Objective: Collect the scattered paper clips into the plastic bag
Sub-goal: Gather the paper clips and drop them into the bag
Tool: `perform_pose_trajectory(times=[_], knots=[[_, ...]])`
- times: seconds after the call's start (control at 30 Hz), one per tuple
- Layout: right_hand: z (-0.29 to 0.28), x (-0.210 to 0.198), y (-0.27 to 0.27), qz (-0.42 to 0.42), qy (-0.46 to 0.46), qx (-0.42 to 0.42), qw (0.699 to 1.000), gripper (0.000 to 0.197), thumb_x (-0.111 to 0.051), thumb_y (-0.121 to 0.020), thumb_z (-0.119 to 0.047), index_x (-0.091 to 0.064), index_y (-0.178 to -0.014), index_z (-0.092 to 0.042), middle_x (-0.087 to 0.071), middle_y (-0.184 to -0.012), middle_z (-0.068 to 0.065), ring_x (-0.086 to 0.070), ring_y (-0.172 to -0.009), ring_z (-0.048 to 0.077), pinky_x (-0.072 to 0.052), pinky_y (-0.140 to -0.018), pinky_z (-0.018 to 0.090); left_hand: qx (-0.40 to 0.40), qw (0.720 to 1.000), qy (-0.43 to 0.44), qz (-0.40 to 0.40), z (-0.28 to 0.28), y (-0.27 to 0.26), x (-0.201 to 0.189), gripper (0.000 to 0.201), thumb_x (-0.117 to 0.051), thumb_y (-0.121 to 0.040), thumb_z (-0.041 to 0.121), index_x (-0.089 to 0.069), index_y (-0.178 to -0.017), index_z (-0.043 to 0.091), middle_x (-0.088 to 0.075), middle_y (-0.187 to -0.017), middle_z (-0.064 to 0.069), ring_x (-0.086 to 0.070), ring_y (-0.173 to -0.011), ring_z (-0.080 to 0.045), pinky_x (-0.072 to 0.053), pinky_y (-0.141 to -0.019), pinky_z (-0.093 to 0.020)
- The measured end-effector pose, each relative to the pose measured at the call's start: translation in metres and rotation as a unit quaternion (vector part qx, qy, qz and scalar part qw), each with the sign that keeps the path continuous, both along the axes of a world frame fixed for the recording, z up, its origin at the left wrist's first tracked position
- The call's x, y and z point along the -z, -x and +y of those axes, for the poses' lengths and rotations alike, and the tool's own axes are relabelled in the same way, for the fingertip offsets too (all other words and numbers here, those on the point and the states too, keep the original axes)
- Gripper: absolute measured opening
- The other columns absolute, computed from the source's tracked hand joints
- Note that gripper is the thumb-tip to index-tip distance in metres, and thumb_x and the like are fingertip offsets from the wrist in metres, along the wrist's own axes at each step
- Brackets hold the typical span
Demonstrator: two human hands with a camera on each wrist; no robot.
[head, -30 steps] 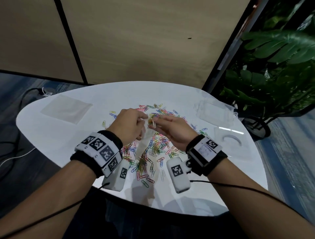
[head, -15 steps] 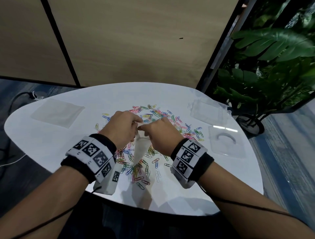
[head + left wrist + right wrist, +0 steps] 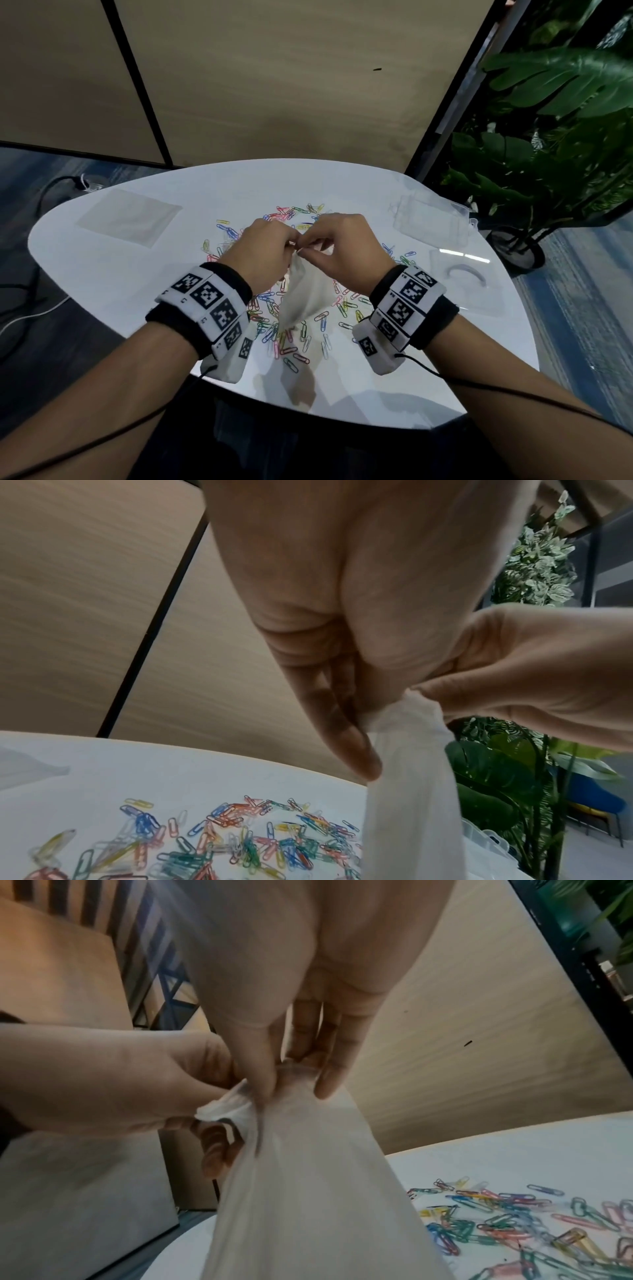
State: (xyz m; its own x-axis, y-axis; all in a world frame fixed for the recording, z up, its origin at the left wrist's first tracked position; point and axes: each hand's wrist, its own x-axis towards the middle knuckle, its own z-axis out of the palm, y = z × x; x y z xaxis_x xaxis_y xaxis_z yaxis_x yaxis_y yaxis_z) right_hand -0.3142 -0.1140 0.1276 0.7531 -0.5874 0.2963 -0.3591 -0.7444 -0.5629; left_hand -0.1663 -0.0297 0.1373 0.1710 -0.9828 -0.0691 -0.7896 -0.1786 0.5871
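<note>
A thin translucent plastic bag (image 3: 305, 294) hangs above the white table (image 3: 102, 274), its top edge pinched by both hands. My left hand (image 3: 265, 250) grips the bag's mouth (image 3: 387, 718) from the left, and my right hand (image 3: 337, 251) pinches it (image 3: 274, 1096) from the right. The two hands touch at the bag's top. Below them, several coloured paper clips (image 3: 291, 329) lie scattered on the table, also seen in the left wrist view as paper clips (image 3: 240, 842) and in the right wrist view as paper clips (image 3: 514, 1223). Whether clips are inside the bag cannot be told.
A flat clear bag (image 3: 128, 221) lies at the table's far left. Clear plastic boxes (image 3: 431, 219) and a clear lid (image 3: 464, 277) sit at the right. A potted plant (image 3: 548, 144) stands beyond the right edge. Cables (image 3: 34, 308) run on the floor at left.
The right hand turned palm-down and closed onto the bag's top beside the left hand. Both hands rose slightly, and the bag now hangs stretched between them.
</note>
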Motion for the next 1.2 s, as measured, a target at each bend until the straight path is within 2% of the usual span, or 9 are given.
perform_pose_trajectory(times=[0.13, 0.33, 0.47, 0.57, 0.7, 0.87, 0.97, 1.1, 1.2], knots=[[-0.002, -0.001, 0.003, 0.032, -0.001, -0.022, 0.999, 0.009, -0.067, -0.086, -0.02, -0.075, -0.089, -0.02, -0.062, -0.081, -0.006, -0.058, -0.076, 0.012, -0.05, -0.074, 0.031, -0.042, 0.999, 0.009, 0.006, 0.0, -0.008, -0.003, 0.035, -0.046, -0.097, 0.005, -0.072, -0.118, 0.013, -0.073, -0.098, -0.018, -0.07, -0.092, -0.034, -0.057, -0.09, -0.043], [-0.007, 0.022, 0.021, -0.024, -0.188, 0.077, 0.979, 0.035, -0.075, -0.082, -0.024, -0.066, -0.115, -0.028, -0.064, -0.107, -0.003, -0.062, -0.095, 0.009, -0.055, -0.076, 0.024, -0.07, 0.997, 0.015, 0.014, 0.006, -0.024, -0.007, 0.034, -0.046, -0.099, 0.004, -0.069, -0.123, 0.007, -0.077, -0.096, -0.018, -0.073, -0.074, -0.022, -0.059, -0.083, -0.033], [-0.022, 0.091, 0.045, 0.306, -0.203, 0.153, 0.918, 0.087, -0.081, -0.07, -0.051, -0.041, -0.142, -0.023, -0.045, -0.138, 0.009, -0.055, -0.116, 0.025, -0.048, -0.098, 0.038, -0.081, 0.997, 0.013, 0.007, 0.016, -0.039, -0.007, 0.035, -0.045, -0.099, 0.004, -0.069, -0.124, 0.009, -0.076, -0.086, -0.014, -0.073, -0.063, -0.022, -0.057, -0.072, -0.028], [-0.017, 0.135, 0.043, 0.384, -0.125, 0.143, 0.904, 0.105, -0.071, -0.07, -0.067, -0.022, -0.151, -0.024, -0.027, -0.153, 0.012, -0.036, -0.137, 0.036, -0.036, -0.111, 0.048, -0.091, 0.996, 0.001, -0.011, 0.025, -0.055, -0.003, 0.035, -0.046, -0.098, 0.006, -0.07, -0.123, 0.012, -0.076, -0.098, -0.014, -0.067, -0.066, -0.021, -0.048, -0.058, -0.02], [-0.002, 0.155, 0.013, 0.402, -0.012, 0.094, 0.911, 0.082, -0.05, -0.086, -0.064, -0.014, -0.152, -0.031, -0.017, -0.16, 0.007, -0.025, -0.14, 0.04, -0.034, -0.11, 0.052, -0.091, 0.996, -0.005, -0.004, 0.04, -0.075, 0.002, 0.032, -0.05, -0.098, 0.007, -0.072, -0.119, 0.014, -0.072, -0.086, -0.006, -0.065, -0.07, -0.021, -0.058, -0.073, -0.033], [0.013, 0.166, -0.013, 0.371, 0.103, 0.059, 0.921, 0.037, -0.053, -0.094, -0.011, -0.05, -0.131, -0.014, -0.049, -0.135, 0.012, -0.049, -0.115, 0.032, -0.049, -0.088, 0.039, -0.101, 0.994, 0.01, 0.044, 0.065, -0.099, 0.009, 0.027, -0.052, -0.096, 0.005, -0.074, -0.108, 0.013, -0.073, -0.073, -0.004, -0.068, -0.059, -0.021, -0.062, -0.062, -0.039], [0.003, 0.161, -0.016, 0.361, 0.095, 0.058, 0.926, 0.029, -0.054, -0.089, 0.004, -0.061, -0.113, -0.009, -0.06, -0.108, 0.012, -0.057, -0.093, 0.028, -0.05, -0.074, 0.034, -0.116, 0.991, 0.011, 0.063, 0.083, -0.114, 0.016, 0.028, -0.051, -0.095, 0.003, -0.074, -0.107, 0.015, -0.074, -0.072, -0.005, -0.069, -0.055, -0.02, -0.06, -0.057, -0.024], [-0.008, 0.149, -0.017, 0.302, 0.031, 0.117, 0.946, 0.017, -0.055, -0.087, 0.003, -0.067, -0.082, -0.008, -0.063, -0.077, 0.009, -0.059, -0.07, 0.028, -0.047, -0.061, 0.03, -0.132, 0.989, -0.014, 0.07, 0.1, -0.125, 0.026, 0.028, -0.052, -0.095, 0.004, -0.073, -0.112, 0.013, -0.074, -0.071, -0.002, -0.072, -0.058, -0.023, -0.063, -0.067, -0.036], [-0.018, 0.133, -0.015, 0.2, -0.077, 0.214, 0.953, 0.021, -0.059, -0.09, -0.004, -0.077, -0.098, -0.009, -0.075, -0.088, 0.01, -0.069, -0.074, 0.025, -0.053, -0.068, 0.026, -0.129, 0.989, -0.039, 0.063, 0.1, -0.124, 0.031, 0.027, -0.054, -0.094, 0.007, -0.072, -0.113, 0.014, -0.076, -0.07, 0.0, -0.073, -0.056, -0.017, -0.064, -0.068, -0.036]])
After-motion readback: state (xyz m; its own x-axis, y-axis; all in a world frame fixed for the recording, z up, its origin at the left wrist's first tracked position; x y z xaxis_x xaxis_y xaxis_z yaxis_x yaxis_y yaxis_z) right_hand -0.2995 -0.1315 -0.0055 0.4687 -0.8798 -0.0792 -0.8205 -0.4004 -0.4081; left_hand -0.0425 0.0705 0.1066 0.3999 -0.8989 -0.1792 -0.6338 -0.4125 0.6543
